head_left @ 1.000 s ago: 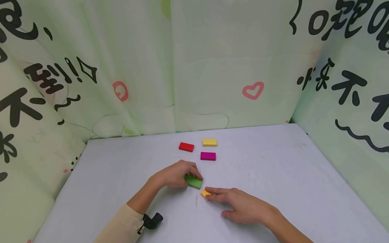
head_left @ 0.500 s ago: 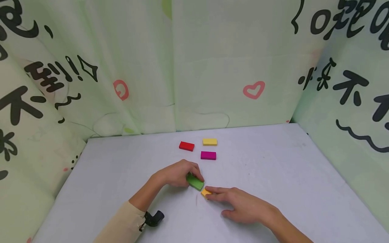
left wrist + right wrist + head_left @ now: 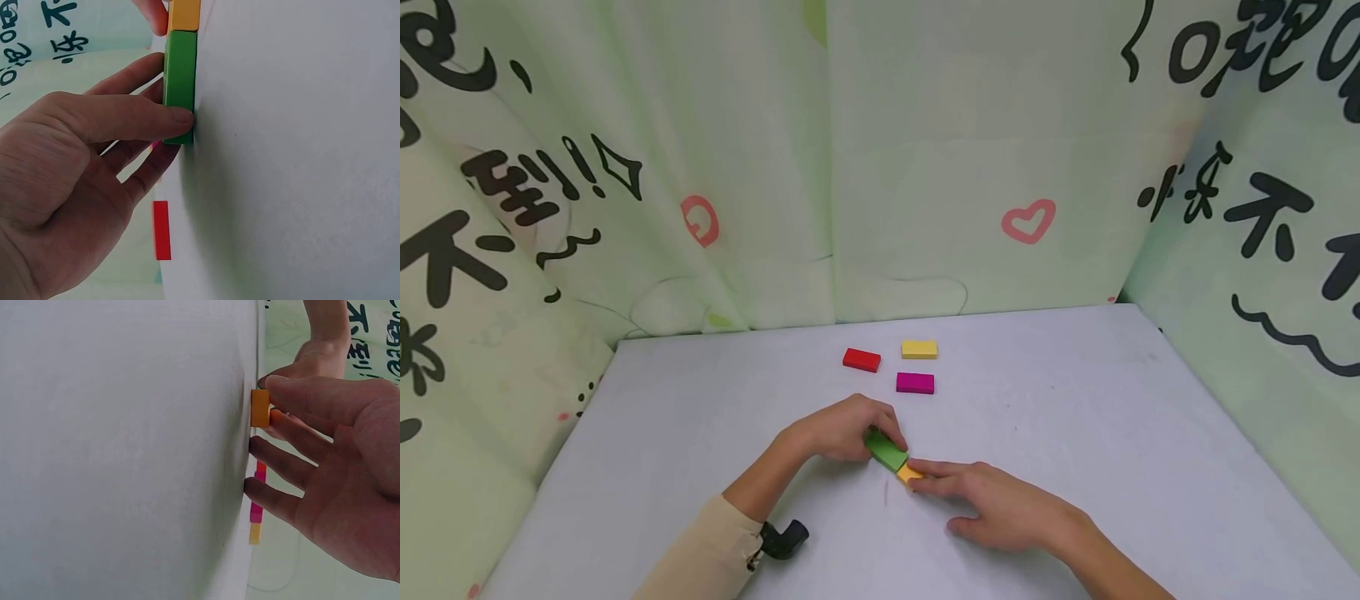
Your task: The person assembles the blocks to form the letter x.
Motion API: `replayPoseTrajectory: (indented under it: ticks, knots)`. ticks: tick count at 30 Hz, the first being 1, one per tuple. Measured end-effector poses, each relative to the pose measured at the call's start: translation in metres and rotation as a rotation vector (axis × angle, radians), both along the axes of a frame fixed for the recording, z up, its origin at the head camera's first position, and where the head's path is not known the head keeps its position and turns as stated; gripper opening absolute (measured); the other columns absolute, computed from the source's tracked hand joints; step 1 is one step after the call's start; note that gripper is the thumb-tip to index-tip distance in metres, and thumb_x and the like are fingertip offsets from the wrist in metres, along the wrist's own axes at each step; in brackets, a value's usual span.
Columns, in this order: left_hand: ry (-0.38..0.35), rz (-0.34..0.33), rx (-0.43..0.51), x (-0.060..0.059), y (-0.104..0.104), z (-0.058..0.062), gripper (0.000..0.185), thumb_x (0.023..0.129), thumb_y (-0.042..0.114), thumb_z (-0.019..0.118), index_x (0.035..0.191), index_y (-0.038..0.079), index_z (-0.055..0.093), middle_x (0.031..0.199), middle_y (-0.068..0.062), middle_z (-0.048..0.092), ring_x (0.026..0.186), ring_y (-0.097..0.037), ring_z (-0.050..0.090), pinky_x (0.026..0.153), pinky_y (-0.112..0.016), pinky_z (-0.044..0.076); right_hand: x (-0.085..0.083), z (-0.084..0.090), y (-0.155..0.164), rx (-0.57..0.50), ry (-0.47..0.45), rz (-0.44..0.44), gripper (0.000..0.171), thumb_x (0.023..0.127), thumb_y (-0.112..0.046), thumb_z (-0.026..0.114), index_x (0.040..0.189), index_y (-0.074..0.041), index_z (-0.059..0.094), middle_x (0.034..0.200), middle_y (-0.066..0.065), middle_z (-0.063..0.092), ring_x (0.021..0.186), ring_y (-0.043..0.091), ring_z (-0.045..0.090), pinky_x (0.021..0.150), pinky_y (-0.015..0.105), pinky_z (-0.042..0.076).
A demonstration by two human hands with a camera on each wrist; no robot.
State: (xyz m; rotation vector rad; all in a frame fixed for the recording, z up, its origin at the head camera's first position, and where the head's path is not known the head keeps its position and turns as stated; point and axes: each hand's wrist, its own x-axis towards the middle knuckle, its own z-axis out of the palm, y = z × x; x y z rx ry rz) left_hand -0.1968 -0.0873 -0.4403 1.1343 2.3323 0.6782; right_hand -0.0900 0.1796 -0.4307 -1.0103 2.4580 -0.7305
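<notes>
Between thumb and fingers my left hand (image 3: 853, 429) pinches a green block (image 3: 180, 75), a small flat rectangle lying slantwise on the table. One of its ends meets an orange block (image 3: 185, 15), and no gap shows at the join. My right hand (image 3: 1000, 508) reaches in from the right with fingers extended. Two fingertips touch the orange block (image 3: 260, 408) and cover part of it in the head view. In that view its thumb lies apart from the block. My left fingers hide the far end of the green block.
Behind the hands lie a red block (image 3: 861, 360), a yellow block (image 3: 919, 350) and a magenta block (image 3: 915, 383). The white table (image 3: 1075, 400) is bordered by a pale green printed curtain (image 3: 925, 167) at the back and sides.
My left hand has slid the green block slightly to the right and turned it a little, so its end now meets the orange block. My right hand has stayed in place.
</notes>
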Motion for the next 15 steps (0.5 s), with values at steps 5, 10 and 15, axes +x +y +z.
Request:
replayPoseTrajectory:
  ticks: [5, 10, 15]
  knots:
    - [-0.003, -0.001, 0.008, 0.0008, 0.0005, -0.0001, 0.047, 0.086, -0.011, 0.07, 0.117, 0.022, 0.081, 0.109, 0.014, 0.072, 0.104, -0.001, 0.062, 0.094, -0.018, 0.052, -0.0001, 0.0001, -0.0001, -0.002, -0.002, -0.002, 0.063, 0.092, -0.001, 0.066, 0.151, -0.02, 0.058, 0.166, -0.009, 0.04, 0.148, 0.017, 0.048, 0.114, 0.039, 0.047]
    - [-0.01, 0.008, 0.008, 0.0019, 0.0019, 0.0004, 0.045, 0.087, -0.011, 0.071, 0.117, 0.022, 0.081, 0.109, 0.014, 0.072, 0.104, -0.001, 0.062, 0.093, -0.017, 0.052, -0.0002, 0.0001, -0.0003, -0.004, -0.004, 0.0, 0.062, 0.091, 0.0, 0.066, 0.15, -0.019, 0.058, 0.166, -0.008, 0.04, 0.148, 0.018, 0.048, 0.114, 0.039, 0.047]
    - [-0.008, 0.015, 0.008, 0.003, 0.0029, 0.0011, 0.042, 0.088, -0.009, 0.073, 0.116, 0.021, 0.081, 0.11, 0.013, 0.072, 0.104, -0.001, 0.061, 0.092, -0.017, 0.052, -0.0008, -0.0002, -0.0006, 0.003, -0.007, 0.0, 0.062, 0.092, -0.001, 0.067, 0.15, -0.019, 0.058, 0.166, -0.008, 0.04, 0.147, 0.018, 0.049, 0.114, 0.04, 0.047]
